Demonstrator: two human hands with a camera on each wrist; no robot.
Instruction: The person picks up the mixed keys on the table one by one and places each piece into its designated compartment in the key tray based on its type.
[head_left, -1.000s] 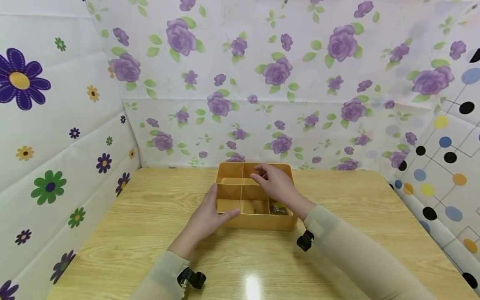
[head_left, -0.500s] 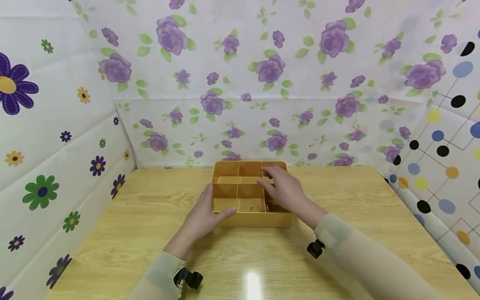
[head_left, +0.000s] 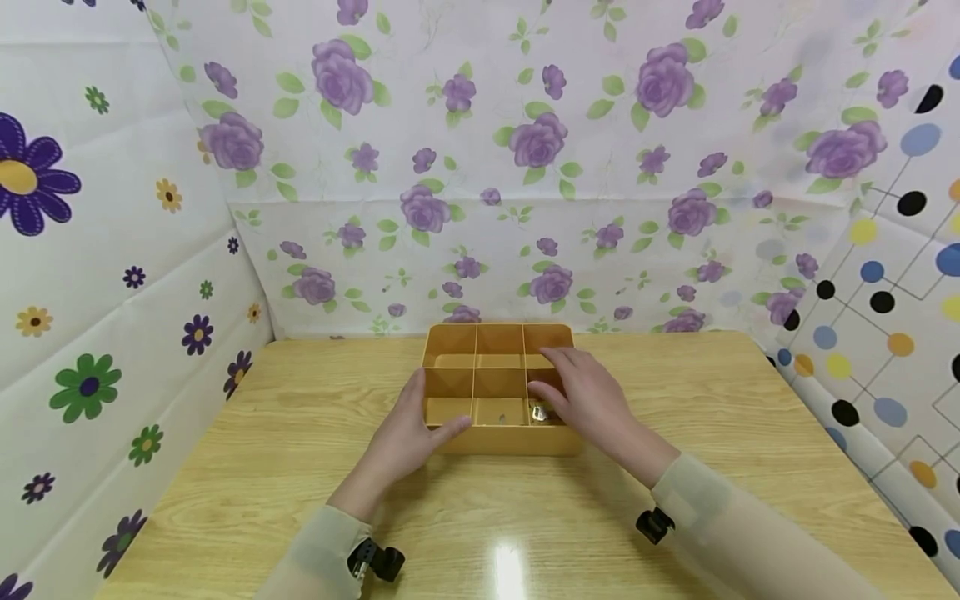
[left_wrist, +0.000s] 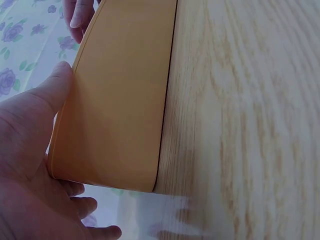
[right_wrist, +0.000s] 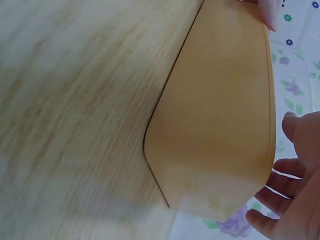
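Note:
A yellow divided organizer box [head_left: 502,440] stands on the table, with several compartments in two rows. My left hand [head_left: 401,437] holds its front left corner, thumb on the front rim and fingers along the left side; the left wrist view shows the thumb [left_wrist: 59,82] at the rim. My right hand [head_left: 592,404] hovers over the right-hand compartments, thumb and fingers apart, nothing between them. Beneath it, shiny metal keys [head_left: 538,412] lie in the front right compartment, partly hidden by the hand. A small greyish piece [head_left: 502,418] lies in the front middle compartment.
The light wood table [head_left: 315,433] meets a rose-patterned cloth [head_left: 480,167] behind the box. Patterned sheets hang on the left [head_left: 90,250] and right [head_left: 885,275]. Small black wrist cameras sit on both sleeves.
My right hand has moved right and a little nearer, from over the middle compartments to the right-hand ones, uncovering some of the keys' compartment. My left hand stays at the box corner.

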